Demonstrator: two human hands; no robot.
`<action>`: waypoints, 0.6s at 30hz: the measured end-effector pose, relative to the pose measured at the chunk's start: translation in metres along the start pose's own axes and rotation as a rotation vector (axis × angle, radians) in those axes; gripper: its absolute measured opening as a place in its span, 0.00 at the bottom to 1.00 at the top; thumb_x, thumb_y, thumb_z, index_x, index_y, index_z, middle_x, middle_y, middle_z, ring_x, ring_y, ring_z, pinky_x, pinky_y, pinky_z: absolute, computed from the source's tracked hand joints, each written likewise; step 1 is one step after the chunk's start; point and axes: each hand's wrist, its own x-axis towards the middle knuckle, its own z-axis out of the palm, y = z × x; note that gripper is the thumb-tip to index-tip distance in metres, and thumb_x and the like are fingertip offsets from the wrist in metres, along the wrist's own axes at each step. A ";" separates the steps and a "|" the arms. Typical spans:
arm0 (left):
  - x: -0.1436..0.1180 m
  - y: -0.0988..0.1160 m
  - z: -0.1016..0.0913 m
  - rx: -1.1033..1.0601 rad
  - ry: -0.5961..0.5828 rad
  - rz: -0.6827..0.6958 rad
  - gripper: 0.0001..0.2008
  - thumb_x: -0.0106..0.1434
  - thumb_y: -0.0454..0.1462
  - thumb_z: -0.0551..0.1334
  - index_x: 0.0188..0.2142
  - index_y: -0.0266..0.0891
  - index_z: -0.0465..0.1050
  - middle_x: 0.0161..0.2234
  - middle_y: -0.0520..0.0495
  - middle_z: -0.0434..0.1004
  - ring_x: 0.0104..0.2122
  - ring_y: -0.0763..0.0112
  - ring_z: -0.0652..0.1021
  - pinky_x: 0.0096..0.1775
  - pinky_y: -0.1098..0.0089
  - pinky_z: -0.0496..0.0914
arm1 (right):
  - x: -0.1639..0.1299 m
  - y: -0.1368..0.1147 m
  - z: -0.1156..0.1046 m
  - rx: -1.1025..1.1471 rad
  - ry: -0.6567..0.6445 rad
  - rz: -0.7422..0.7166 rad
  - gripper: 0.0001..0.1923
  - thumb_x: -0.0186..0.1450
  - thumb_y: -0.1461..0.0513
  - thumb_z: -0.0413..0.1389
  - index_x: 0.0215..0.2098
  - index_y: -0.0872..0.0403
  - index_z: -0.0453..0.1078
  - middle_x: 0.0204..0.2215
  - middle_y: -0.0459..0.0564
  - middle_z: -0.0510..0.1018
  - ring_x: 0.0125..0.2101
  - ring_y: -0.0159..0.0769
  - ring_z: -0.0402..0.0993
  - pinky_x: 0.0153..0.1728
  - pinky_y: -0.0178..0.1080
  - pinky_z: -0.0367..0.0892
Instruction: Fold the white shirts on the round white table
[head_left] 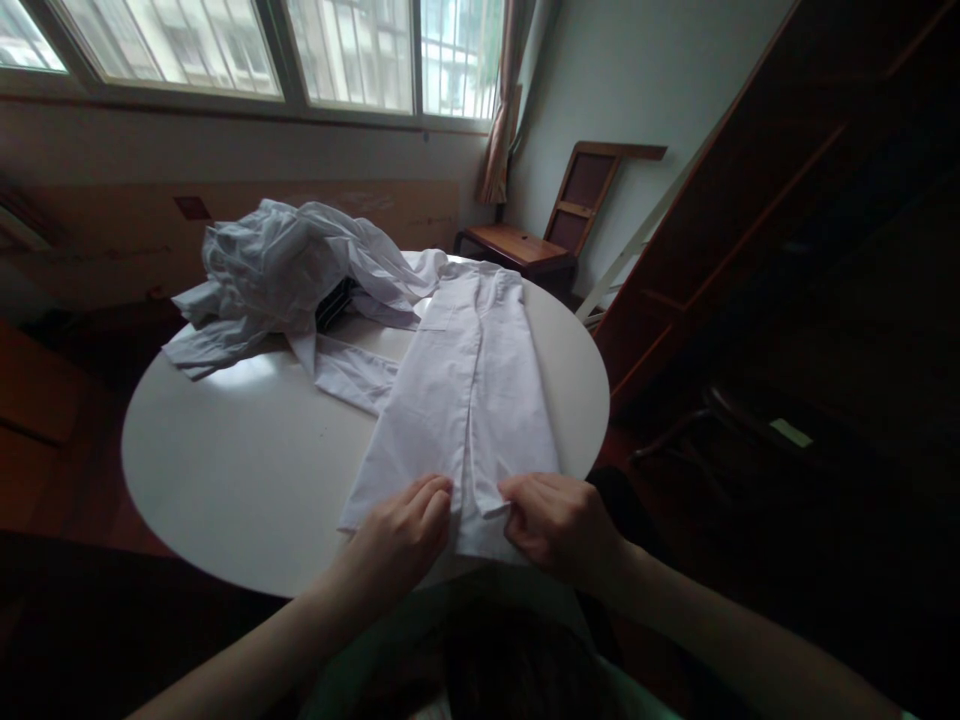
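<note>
A white garment (pixel 465 400) lies flat and folded lengthwise on the round white table (pixel 247 470), running from the near edge toward the far side. My left hand (pixel 405 535) rests on its near hem, fingers curled onto the cloth. My right hand (pixel 559 525) pinches the hem next to the centre fold, lifting a small flap of fabric. Both hands sit at the table's near edge, a few centimetres apart.
A crumpled heap of white clothes (pixel 292 270) lies at the table's far left, over a dark object (pixel 335 303). A wooden chair (pixel 559 225) stands by the far wall under the window. A dark wooden cabinet (pixel 787 220) rises on the right.
</note>
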 end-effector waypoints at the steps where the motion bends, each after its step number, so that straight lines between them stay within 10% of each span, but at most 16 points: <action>1: 0.000 0.000 0.001 0.011 0.007 0.006 0.08 0.61 0.27 0.49 0.38 0.37 0.62 0.39 0.42 0.75 0.42 0.66 0.77 0.39 0.68 0.75 | 0.000 0.002 -0.005 -0.016 0.051 0.014 0.09 0.54 0.70 0.47 0.28 0.55 0.67 0.21 0.47 0.74 0.23 0.32 0.71 0.26 0.33 0.65; 11: 0.002 0.001 -0.003 0.007 0.009 0.024 0.07 0.63 0.29 0.50 0.39 0.36 0.64 0.38 0.43 0.76 0.41 0.67 0.77 0.39 0.67 0.75 | -0.005 -0.017 0.004 0.116 -0.151 0.018 0.24 0.50 0.70 0.49 0.47 0.58 0.61 0.48 0.59 0.71 0.48 0.44 0.69 0.46 0.45 0.68; 18: 0.005 0.004 -0.001 -0.054 0.160 0.002 0.10 0.64 0.28 0.50 0.43 0.36 0.63 0.42 0.40 0.76 0.45 0.67 0.76 0.44 0.68 0.74 | -0.014 -0.019 0.016 0.221 -0.079 0.054 0.25 0.54 0.72 0.46 0.51 0.57 0.58 0.44 0.59 0.74 0.46 0.42 0.71 0.45 0.45 0.71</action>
